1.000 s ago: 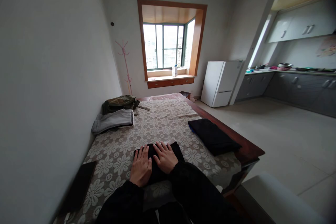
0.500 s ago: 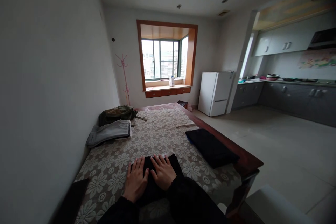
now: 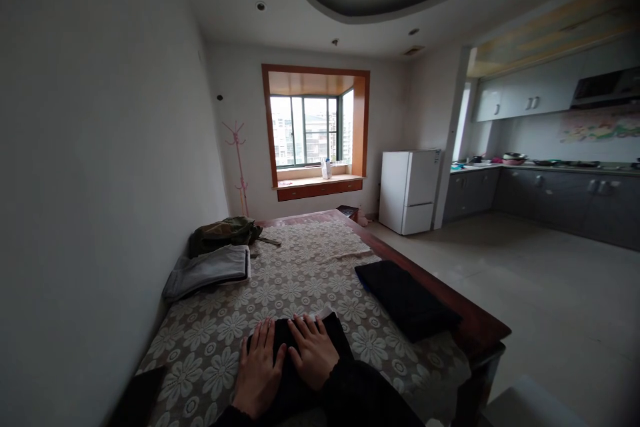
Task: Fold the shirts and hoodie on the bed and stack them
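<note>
A folded black cloth item (image 3: 295, 383), perhaps a garment, lies on the flowered tablecloth (image 3: 295, 290) right in front of me. My left hand (image 3: 259, 367) rests flat on its left side, fingers stretched away from me. On its right part lies my right hand (image 3: 314, 352), palm down, with the fingers a little apart. The two thumbs nearly meet in the middle. A pale edge shows at the cloth's far side. Both hands and my dark sleeves cover much of it, so its exact kind is hidden.
Another folded black cloth (image 3: 407, 300) lies near the right edge of the wooden table (image 3: 483, 327). Folded grey clothing (image 3: 210, 270) and an olive bag (image 3: 225, 235) sit along the left wall. A white refrigerator (image 3: 407, 190) stands beyond the table; a pale seat (image 3: 533, 403) is at lower right.
The view has tilted upward, so everything appears lower in the picture. Both hands stay flat on the black cloth in nearly the same place.
</note>
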`<state>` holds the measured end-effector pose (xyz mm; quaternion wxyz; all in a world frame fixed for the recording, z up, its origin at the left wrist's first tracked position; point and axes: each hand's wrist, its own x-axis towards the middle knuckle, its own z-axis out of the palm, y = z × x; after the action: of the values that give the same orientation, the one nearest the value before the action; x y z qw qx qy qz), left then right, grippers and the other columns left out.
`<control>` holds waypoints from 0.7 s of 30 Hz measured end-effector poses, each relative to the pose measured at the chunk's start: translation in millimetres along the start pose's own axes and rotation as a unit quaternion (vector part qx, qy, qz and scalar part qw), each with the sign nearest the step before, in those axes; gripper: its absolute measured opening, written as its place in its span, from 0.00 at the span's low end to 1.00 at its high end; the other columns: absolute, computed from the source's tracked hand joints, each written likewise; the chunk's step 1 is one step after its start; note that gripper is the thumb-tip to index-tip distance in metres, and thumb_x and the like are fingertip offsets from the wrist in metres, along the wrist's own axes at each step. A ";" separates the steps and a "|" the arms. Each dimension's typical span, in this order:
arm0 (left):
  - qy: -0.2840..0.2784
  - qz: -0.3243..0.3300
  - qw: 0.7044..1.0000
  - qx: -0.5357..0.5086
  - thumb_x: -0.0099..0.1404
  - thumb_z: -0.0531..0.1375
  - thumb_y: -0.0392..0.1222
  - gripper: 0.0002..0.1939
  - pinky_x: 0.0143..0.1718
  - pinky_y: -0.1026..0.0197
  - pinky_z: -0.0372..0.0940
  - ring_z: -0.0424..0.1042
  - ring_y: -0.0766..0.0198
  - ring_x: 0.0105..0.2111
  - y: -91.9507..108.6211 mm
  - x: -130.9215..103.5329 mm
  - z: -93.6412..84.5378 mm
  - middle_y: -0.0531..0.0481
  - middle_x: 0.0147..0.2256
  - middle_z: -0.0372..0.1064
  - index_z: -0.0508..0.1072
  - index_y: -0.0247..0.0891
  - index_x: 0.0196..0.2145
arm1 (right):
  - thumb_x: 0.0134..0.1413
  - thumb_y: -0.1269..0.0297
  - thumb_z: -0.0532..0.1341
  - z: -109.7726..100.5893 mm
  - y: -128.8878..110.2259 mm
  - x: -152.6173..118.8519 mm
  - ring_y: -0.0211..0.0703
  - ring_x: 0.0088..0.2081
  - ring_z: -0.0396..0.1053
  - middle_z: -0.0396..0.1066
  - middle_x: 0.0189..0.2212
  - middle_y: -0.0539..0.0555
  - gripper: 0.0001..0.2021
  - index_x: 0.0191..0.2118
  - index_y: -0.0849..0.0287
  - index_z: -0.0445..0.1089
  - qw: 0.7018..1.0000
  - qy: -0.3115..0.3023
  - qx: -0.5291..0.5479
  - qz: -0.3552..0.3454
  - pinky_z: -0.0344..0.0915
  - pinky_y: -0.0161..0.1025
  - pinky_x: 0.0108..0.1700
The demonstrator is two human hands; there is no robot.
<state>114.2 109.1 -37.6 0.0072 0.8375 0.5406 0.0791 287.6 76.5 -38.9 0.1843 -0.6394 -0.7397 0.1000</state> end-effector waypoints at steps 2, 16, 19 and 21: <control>-0.006 -0.004 1.000 0.003 0.73 0.42 0.52 0.34 0.70 0.37 0.46 0.46 0.50 0.72 1.7 -0.9 -1.2 0.45 0.72 0.45 0.51 0.37 0.72 | 0.67 0.50 0.51 -1.0 0.2 0.7 0.61 0.72 0.47 0.50 0.72 0.57 0.33 0.73 0.54 0.52 1.000 -0.009 -0.002 0.000 0.38 0.63 0.72; 0.101 0.058 0.993 0.008 0.72 0.48 0.53 0.34 0.66 0.43 0.59 0.54 0.47 0.70 -32.5 -17.5 56.0 0.44 0.70 0.54 0.54 0.38 0.71 | 0.66 0.49 0.51 3.6 3.9 2.2 0.61 0.73 0.45 0.49 0.73 0.55 0.33 0.73 0.53 0.51 1.000 0.001 -0.004 -0.004 0.38 0.62 0.72; 0.145 0.102 0.984 0.028 0.72 0.49 0.51 0.32 0.63 0.46 0.64 0.59 0.48 0.68 -48.7 -20.9 79.5 0.45 0.68 0.58 0.56 0.41 0.70 | 0.66 0.50 0.51 4.8 5.2 2.4 0.61 0.73 0.45 0.48 0.73 0.55 0.33 0.73 0.52 0.50 1.000 -0.005 -0.001 -0.004 0.38 0.63 0.72; 0.159 0.123 0.979 0.042 0.72 0.49 0.50 0.31 0.61 0.48 0.66 0.61 0.49 0.66 -56.8 -22.4 90.7 0.45 0.68 0.59 0.56 0.41 0.70 | 0.66 0.50 0.51 5.6 6.1 2.6 0.61 0.73 0.44 0.47 0.73 0.55 0.33 0.73 0.52 0.50 1.000 -0.005 0.000 -0.004 0.38 0.63 0.72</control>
<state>66.5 119.0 -135.4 -0.1238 0.8739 0.4303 0.1894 290.6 80.6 -46.0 0.1805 -0.6360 -0.7432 0.1025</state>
